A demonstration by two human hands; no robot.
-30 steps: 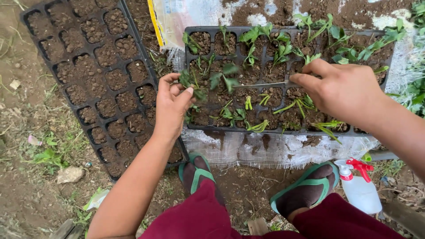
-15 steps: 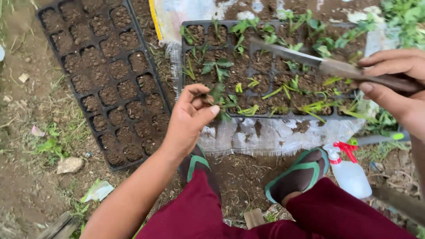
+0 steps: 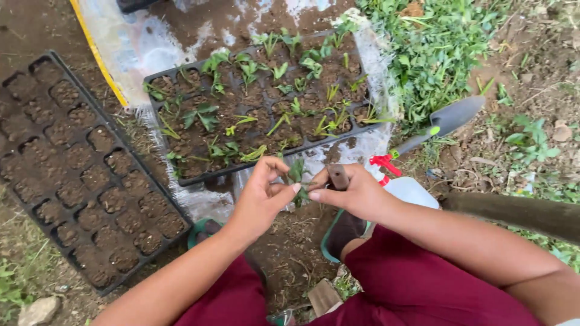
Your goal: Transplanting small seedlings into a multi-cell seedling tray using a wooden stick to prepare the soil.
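- Both your hands have come off the seedling tray [image 3: 181, 175] and met in front of you since half a second back. Your left hand [image 3: 260, 199] was sitting at the tray's near edge then, and your right hand [image 3: 356, 193] was way out to the side.
- That trowel [image 3: 450, 118] has swung too. Earlier its blade lay across the tray; now it sticks out to your right over the weeds, with the handle tucked in your right palm so the fingertips stay free.
- Left fingers [image 3: 284, 188] are pinched narrow on a little green seedling [image 3: 297, 176], and the right thumb and forefinger close in on it from the other side. Looks to me like you're holding it up between both hands so the stem doesn't flop or snap.
- So the seedling is in the air, just in front of the tray's near edge and above your knees. Can't tell if any root ball is hanging off it.
- Soil-filled cell tray [image 3: 78, 175] sits on your left with no plants in it, right beside the planted one, which keeps it within easy reach.
- White spray bottle with a red trigger [image 3: 399, 181] is parked just behind your right wrist, close at hand.
- Plastic sheet [image 3: 127, 42] lies under the planted tray, probably to keep it off the dirt.
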